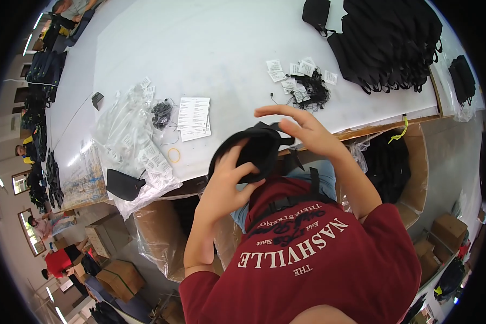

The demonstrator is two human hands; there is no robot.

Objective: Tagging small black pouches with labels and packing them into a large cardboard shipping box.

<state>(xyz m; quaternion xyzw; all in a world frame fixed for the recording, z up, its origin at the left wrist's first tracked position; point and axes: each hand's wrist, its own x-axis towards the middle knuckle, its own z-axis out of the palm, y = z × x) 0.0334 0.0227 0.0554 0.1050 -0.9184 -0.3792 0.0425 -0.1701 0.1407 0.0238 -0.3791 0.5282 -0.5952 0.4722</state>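
Observation:
I hold a small black fabric bag [255,153] in front of my chest, over the near edge of the white table [210,48]. My left hand [227,181] grips its lower left side, fingers curled over the fabric. My right hand [301,128] hovers at the bag's top right with fingers spread apart; the thumb touches the top edge near a strap. A black strap with a buckle crosses my red shirt below the bag.
A pile of black bags [389,43] lies at the far right. Paper tags with strings [306,82], printed sheets [194,116], clear plastic sleeves [129,135], a yellow rubber band [174,155] and a black pouch [123,184] lie on the table. Cardboard boxes [418,178] [156,232] stand beside me. Other people sit at the left.

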